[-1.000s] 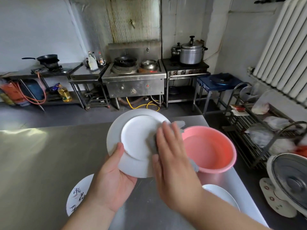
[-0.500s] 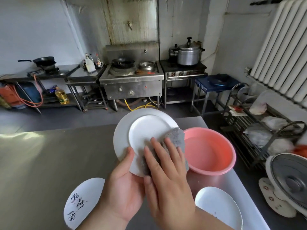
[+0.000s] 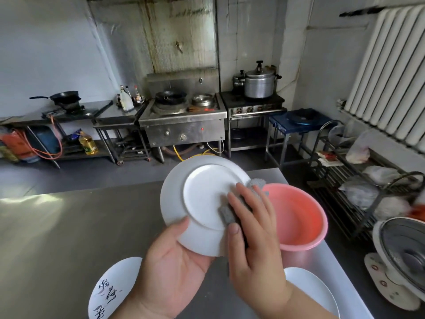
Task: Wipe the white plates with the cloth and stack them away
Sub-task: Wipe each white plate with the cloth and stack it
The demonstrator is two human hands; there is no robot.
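White plate (image 3: 202,199) held tilted over the counter (image 3: 69,226), grey cloth (image 3: 230,212) against it.
Its lower rim is gripped by the left hand (image 3: 174,268); the cloth is pressed flat under the right hand's (image 3: 253,238) straight fingers (image 3: 250,203). A pink basin (image 3: 299,217) stands just behind, at the right edge; a painted plate (image 3: 112,288) and a plain plate (image 3: 308,288) lie along the near edge.

Cloth (image 3: 227,214) mostly under right fingers (image 3: 245,202)

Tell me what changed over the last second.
The right hand slid the grey cloth across the white plate, from its right rim down to the lower edge and back toward the right. Nothing was taken or let go: the left hand still holds the plate's lower rim. The pink basin stayed put.
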